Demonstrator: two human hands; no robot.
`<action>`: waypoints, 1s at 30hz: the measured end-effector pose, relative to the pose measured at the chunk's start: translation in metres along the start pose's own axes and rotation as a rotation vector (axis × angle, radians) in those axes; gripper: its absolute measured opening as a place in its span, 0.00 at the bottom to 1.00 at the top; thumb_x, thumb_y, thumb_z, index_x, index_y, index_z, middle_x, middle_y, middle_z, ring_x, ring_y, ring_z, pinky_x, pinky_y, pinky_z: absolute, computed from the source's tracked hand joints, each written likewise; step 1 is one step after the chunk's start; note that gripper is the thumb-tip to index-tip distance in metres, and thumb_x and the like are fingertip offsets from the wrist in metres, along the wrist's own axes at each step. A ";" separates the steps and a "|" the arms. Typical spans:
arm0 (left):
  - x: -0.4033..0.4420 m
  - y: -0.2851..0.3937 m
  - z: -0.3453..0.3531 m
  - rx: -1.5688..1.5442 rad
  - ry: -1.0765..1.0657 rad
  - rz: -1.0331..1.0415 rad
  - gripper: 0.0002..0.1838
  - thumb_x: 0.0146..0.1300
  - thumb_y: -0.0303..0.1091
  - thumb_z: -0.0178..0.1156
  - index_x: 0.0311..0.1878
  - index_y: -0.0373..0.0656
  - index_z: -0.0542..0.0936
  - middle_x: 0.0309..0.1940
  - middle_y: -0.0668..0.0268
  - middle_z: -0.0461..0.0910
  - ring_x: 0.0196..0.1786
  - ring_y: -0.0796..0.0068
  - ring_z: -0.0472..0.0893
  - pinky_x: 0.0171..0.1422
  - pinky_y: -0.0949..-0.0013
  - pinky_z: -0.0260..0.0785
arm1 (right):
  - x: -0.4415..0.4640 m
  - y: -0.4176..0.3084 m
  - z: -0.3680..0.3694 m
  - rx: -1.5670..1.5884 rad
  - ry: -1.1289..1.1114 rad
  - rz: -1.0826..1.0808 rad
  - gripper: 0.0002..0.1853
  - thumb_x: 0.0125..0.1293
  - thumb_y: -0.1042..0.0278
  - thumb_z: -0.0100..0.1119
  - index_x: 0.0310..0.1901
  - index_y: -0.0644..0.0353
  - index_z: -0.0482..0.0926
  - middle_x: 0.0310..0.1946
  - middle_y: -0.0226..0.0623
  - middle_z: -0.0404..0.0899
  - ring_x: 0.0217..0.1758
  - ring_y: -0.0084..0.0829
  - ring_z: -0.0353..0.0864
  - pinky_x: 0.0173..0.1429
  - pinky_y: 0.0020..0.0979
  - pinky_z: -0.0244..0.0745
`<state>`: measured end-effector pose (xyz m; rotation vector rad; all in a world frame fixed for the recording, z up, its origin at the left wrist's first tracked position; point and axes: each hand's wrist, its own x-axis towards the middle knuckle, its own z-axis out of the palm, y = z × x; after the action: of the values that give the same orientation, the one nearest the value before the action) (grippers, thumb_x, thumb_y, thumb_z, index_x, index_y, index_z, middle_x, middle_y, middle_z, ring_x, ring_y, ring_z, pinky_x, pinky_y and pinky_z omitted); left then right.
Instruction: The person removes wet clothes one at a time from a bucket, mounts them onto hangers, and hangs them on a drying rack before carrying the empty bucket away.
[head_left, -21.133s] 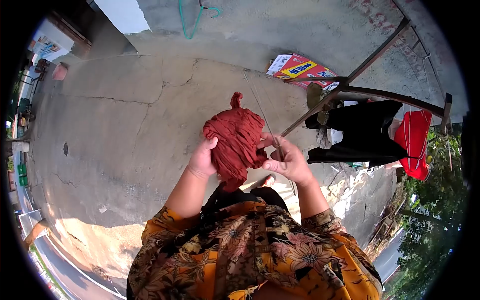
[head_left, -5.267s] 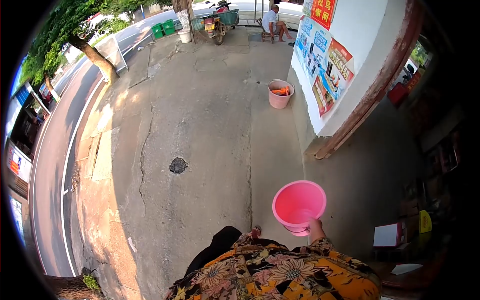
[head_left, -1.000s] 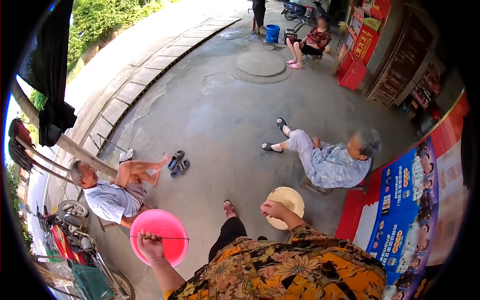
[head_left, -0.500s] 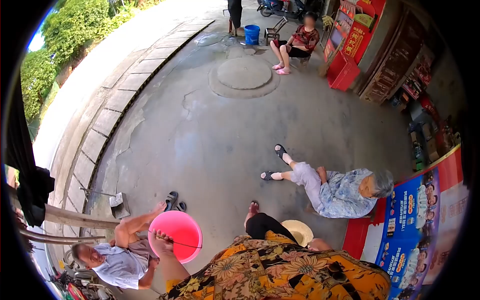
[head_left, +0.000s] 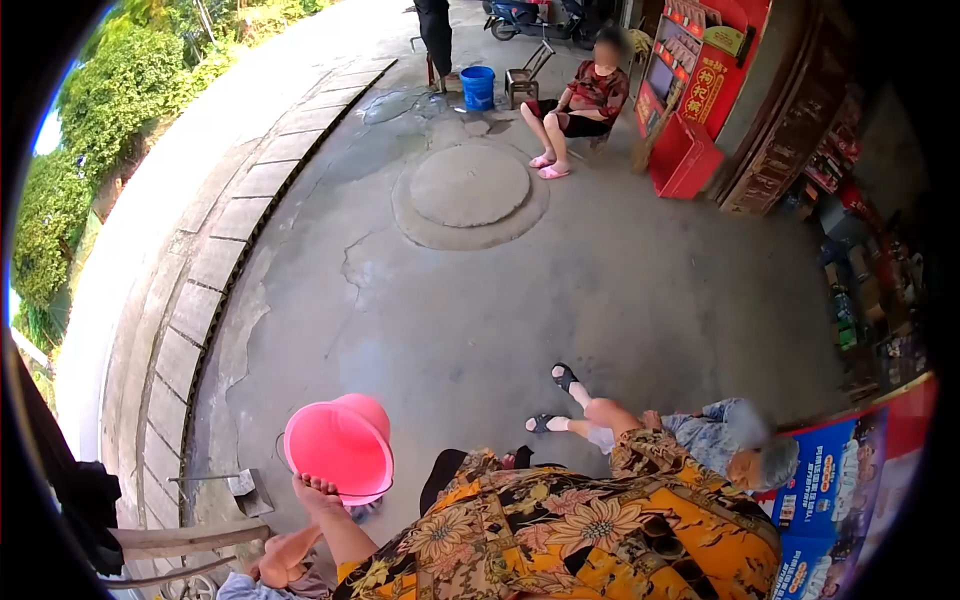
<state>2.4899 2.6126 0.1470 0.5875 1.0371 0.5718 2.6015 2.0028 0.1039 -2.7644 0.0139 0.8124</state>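
Observation:
A pink bucket (head_left: 338, 450) hangs tilted in front of me at the lower left, its open mouth turned towards my view. My left hand (head_left: 318, 490) is closed on its thin wire handle at the near rim. The inside of the bucket shows only pink. On the right, a bare part of my right arm (head_left: 612, 414) comes out of the patterned sleeve (head_left: 655, 455), bent. My right hand itself cannot be seen.
A seated person (head_left: 735, 450) is close on my right; another person's arm (head_left: 287, 556) is at lower left. A metal dustpan (head_left: 248, 490) lies on the left. Farther off are a raised round slab (head_left: 470, 186), a blue bucket (head_left: 478, 88) and a third person (head_left: 597, 100) seated.
The pink bucket has tipped further towards my view and shifted slightly left. My right arm has risen and bent. The view has shifted, and the round beige object beside my leg has gone from sight.

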 end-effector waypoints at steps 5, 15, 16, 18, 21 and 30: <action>0.057 -0.025 0.097 0.114 -0.106 -0.013 0.19 0.66 0.53 0.56 0.22 0.58 0.65 0.10 0.82 0.53 0.10 0.85 0.49 0.13 0.76 0.38 | 0.162 0.040 0.008 0.812 -0.052 0.254 0.15 0.65 0.58 0.61 0.44 0.61 0.82 0.31 0.39 0.84 0.38 0.29 0.85 0.43 0.35 0.79; 0.239 -0.049 0.340 0.306 -0.086 -0.066 0.17 0.68 0.53 0.55 0.27 0.57 0.67 0.13 0.81 0.58 0.12 0.86 0.55 0.14 0.77 0.42 | 0.198 0.064 -0.003 0.175 -0.491 0.224 0.23 0.61 0.48 0.60 0.30 0.66 0.84 0.30 0.51 0.83 0.37 0.43 0.83 0.43 0.38 0.76; 0.247 -0.049 0.376 0.323 -0.034 -0.075 0.17 0.68 0.52 0.55 0.27 0.56 0.67 0.13 0.81 0.57 0.12 0.85 0.54 0.15 0.77 0.42 | 0.211 0.079 0.005 0.068 -0.420 0.105 0.23 0.61 0.49 0.61 0.31 0.66 0.84 0.31 0.51 0.83 0.37 0.44 0.83 0.43 0.39 0.75; 0.264 -0.056 0.433 0.329 0.006 -0.071 0.17 0.69 0.51 0.55 0.27 0.55 0.67 0.13 0.81 0.56 0.12 0.85 0.53 0.15 0.76 0.43 | 0.239 0.096 0.022 -0.130 -0.270 -0.141 0.22 0.60 0.50 0.62 0.33 0.67 0.84 0.32 0.52 0.83 0.36 0.46 0.82 0.44 0.41 0.75; 0.293 -0.072 0.509 0.322 -0.016 -0.049 0.17 0.69 0.50 0.56 0.27 0.54 0.67 0.13 0.80 0.55 0.13 0.84 0.51 0.16 0.75 0.43 | 0.282 0.033 -0.046 0.278 -0.295 0.106 0.15 0.65 0.60 0.55 0.36 0.65 0.84 0.28 0.46 0.81 0.25 0.40 0.73 0.31 0.40 0.64; 0.332 -0.118 0.690 0.237 0.003 0.040 0.17 0.68 0.45 0.55 0.24 0.55 0.65 0.11 0.81 0.55 0.11 0.86 0.51 0.14 0.76 0.40 | 0.549 0.015 -0.203 0.814 -0.411 0.745 0.13 0.69 0.62 0.54 0.41 0.63 0.81 0.33 0.36 0.83 0.32 0.29 0.83 0.35 0.34 0.77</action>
<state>3.2637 2.6350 0.1290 0.8175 1.1060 0.4878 3.1715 1.9727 -0.0280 -1.7532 1.0758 1.1786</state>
